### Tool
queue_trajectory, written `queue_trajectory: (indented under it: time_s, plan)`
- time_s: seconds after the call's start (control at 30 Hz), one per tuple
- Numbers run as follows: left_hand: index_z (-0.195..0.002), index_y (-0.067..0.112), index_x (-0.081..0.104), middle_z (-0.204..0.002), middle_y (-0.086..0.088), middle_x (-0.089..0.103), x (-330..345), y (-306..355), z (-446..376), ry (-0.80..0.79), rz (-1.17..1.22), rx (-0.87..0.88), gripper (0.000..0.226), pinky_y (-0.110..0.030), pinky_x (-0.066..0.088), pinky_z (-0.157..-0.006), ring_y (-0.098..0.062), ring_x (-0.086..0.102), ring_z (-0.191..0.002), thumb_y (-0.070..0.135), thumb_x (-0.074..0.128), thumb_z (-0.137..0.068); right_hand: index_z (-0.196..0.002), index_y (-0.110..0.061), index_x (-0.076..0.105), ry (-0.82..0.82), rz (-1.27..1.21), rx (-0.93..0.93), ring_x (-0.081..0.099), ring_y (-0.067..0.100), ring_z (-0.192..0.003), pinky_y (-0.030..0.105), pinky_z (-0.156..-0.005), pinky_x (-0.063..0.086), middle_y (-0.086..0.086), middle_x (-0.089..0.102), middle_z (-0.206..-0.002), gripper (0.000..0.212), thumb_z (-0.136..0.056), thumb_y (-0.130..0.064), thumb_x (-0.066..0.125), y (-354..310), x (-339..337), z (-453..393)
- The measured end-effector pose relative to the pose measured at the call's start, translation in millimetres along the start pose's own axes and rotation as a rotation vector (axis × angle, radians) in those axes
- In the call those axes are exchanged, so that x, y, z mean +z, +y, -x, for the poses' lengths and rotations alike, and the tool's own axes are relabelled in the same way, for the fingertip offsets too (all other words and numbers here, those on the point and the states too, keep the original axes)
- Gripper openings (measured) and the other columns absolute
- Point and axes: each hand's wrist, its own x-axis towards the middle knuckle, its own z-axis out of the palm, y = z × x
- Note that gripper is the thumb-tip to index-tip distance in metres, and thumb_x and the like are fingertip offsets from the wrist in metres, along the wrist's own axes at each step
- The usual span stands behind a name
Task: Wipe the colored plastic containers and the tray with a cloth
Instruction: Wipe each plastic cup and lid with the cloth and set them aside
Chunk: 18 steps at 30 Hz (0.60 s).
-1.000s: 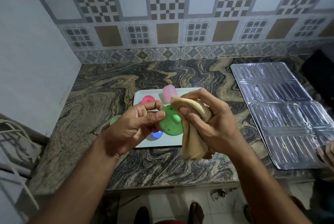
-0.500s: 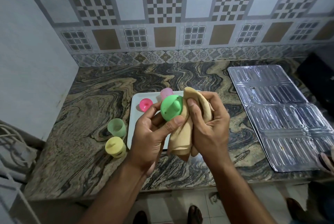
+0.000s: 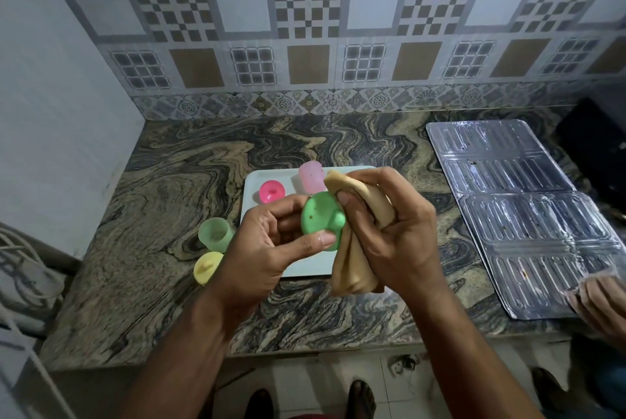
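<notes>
A pale green cup (image 3: 215, 234) is standing on the marbled counter (image 3: 169, 181) at about nine o'clock from the hands, with a yellow lid (image 3: 207, 267) lying just below it at eight o'clock. The left hand (image 3: 267, 249) is pinching a green lid (image 3: 321, 219) between curled fingers and thumb. Behind it, at twelve o'clock, a white tray (image 3: 305, 266) is carrying a bright pink lid (image 3: 271, 191) and a pale pink cup (image 3: 311, 177). The right hand (image 3: 393, 232) is gripping a tan cloth (image 3: 355, 266), its thumb pressing the fabric against the green lid's edge. At three o'clock a ribbed metal sheet (image 3: 525, 215) is lying flat.
</notes>
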Motion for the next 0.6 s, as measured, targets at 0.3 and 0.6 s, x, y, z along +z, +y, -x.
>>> queue_trajectory:
  time_s: [0.3, 0.6]
  plan:
    - [-0.114, 0.014, 0.079, -0.110, -0.010, 0.080, -16.4, -0.5, 0.8, -0.068, 0.020, -0.093, 0.039, -0.025, 0.057, -0.092, -0.018, 0.075, -0.103, 0.015, 0.083, -0.076, -0.106, -0.001, 0.068, -0.091, -0.298, 0.163, 0.065, 0.012, -0.082, 0.024, -0.075, 0.052, 0.005, 0.071, -0.089, 0.009, -0.098, -0.005, 0.069, 15.0, -21.7, -28.6]
    - [-0.111, 0.012, 0.080, -0.109, -0.009, 0.075, 6.8, -10.2, -4.1, 0.126, 0.408, -0.150, 0.037, -0.032, 0.052, -0.094, -0.020, 0.065, -0.102, 0.019, 0.079, -0.076, -0.106, -0.003, 0.068, 0.005, -0.368, 0.177, 0.067, 0.005, -0.086, 0.020, -0.079, 0.053, -0.003, 0.073, -0.095, 0.013, -0.094, 0.004, 0.069, -1.7, 7.2, 4.1]
